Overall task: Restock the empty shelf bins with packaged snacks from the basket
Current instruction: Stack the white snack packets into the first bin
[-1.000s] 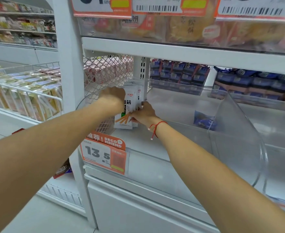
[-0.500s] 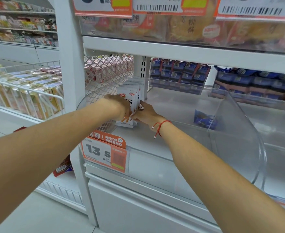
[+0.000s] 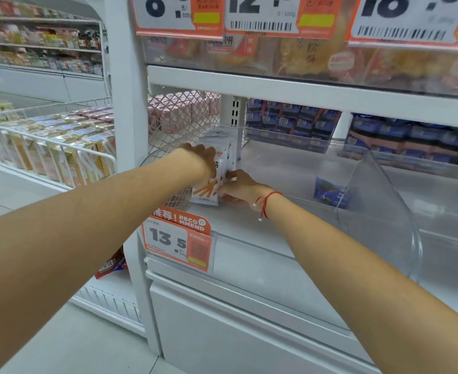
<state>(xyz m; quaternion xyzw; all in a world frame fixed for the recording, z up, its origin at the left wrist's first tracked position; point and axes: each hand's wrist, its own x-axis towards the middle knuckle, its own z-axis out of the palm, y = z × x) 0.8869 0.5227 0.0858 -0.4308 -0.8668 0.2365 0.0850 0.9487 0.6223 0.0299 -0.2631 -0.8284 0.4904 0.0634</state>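
both hands on the white snack packets at the back of the bin

far left, a wire basket (image 3: 60,147) holds rows of yellow and pale boxed goods, with more stocked shelves blurred behind it. a white shelf post (image 3: 126,103) stands between that basket and the clear bin (image 3: 249,255) in front of the person. on the bin's front edge hangs an orange price tag (image 3: 178,240) reading 13.5.

the left hand (image 3: 195,163) reaches in over the bin's curved left wall, with its fingers curled around the left side of a small stack of white snack packets (image 3: 217,168) printed with orange sticks. the packets stand upright in the bin's back left corner, just beside the mesh side panel (image 3: 179,117). the right hand (image 3: 236,187), a red string bracelet (image 3: 267,202) at its wrist, is against the lower right side of the same stack, thumb up on the packets and fingers curled under toward their base, so both hands hold the stack between them.

further right in the same bin, well apart from the packets, a single blue packet (image 3: 329,191) lies against a clear curved divider (image 3: 379,211). behind, the shelf carries rows of blue packets (image 3: 292,120). above, three large price tags (image 3: 263,14) hang over a bin of bagged pastries (image 3: 303,55).
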